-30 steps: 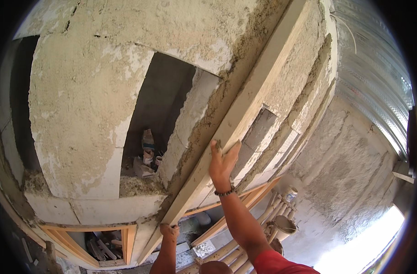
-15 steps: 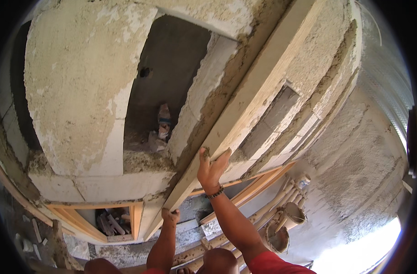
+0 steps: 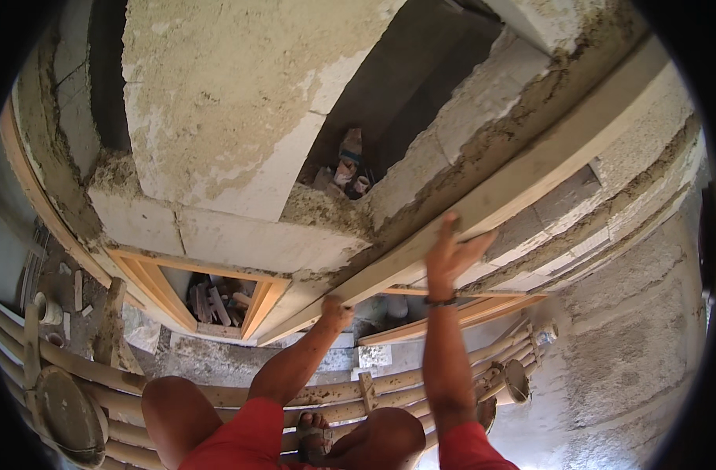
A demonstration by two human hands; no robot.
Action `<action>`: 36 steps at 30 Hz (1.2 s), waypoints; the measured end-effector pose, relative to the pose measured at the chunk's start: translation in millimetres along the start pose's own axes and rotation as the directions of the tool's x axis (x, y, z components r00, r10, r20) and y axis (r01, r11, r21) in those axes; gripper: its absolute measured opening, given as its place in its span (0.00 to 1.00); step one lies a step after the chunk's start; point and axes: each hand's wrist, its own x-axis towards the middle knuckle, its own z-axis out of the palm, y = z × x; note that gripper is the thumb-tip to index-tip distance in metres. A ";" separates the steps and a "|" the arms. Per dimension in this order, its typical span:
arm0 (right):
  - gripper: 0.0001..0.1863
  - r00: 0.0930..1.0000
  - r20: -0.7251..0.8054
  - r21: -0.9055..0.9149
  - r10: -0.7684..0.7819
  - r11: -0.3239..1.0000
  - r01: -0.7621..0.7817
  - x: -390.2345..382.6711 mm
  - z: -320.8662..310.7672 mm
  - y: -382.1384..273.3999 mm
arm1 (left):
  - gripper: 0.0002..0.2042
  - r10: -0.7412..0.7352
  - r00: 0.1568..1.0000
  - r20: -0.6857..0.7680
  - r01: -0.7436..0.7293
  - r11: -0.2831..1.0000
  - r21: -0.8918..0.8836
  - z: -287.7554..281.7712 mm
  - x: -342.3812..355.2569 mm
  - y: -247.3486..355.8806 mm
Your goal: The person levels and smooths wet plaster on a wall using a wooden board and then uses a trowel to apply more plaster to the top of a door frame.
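A long, straight, pale wooden board (image 3: pixel 522 168) lies slantwise along the wall face, its lower end near the window frames. My left hand (image 3: pixel 338 311) is closed round the board's edge towards that end. Farther up, my right hand (image 3: pixel 450 257) rests against the board with its fingers stretched and apart; a dark bead bracelet circles that wrist. Beside the board runs a strip of rough, damp-looking mortar (image 3: pixel 483 145). The wall (image 3: pixel 240 102) is of white blocks, partly coated in beige plaster, with a dark opening (image 3: pixel 405 86) left of the board.
Below the wall are wooden window frames (image 3: pixel 264 301). Bamboo poles (image 3: pixel 240 395) form a platform beneath my legs and sandalled foot (image 3: pixel 315 439). A mortar-caked bucket (image 3: pixel 68 415) is at lower left, another bucket (image 3: pixel 516 381) at right. Broken block pieces (image 3: pixel 348 160) lie inside the opening.
My view has turned, so the wall and board appear at a flatter slant and more of the bamboo platform shows. My right hand's fingers are more outstretched; my left still grips the board.
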 end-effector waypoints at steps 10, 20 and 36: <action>0.26 0.998 -0.053 0.222 0.032 0.975 -0.019 43.0 -8.2 1.5 | 0.21 -0.062 0.998 -0.027 0.063 0.997 0.041 23.3 -76.6 -25.0; 0.40 0.998 0.015 -0.030 -0.064 0.997 0.065 -55.2 16.2 37.1 | 0.23 -0.190 0.963 -0.190 0.147 0.964 -0.221 -34.3 3.6 19.3; 0.28 0.998 0.064 0.206 0.004 0.978 -0.018 45.6 -32.0 -35.6 | 0.14 0.011 0.970 0.245 -0.051 0.986 0.157 10.6 -46.3 -13.4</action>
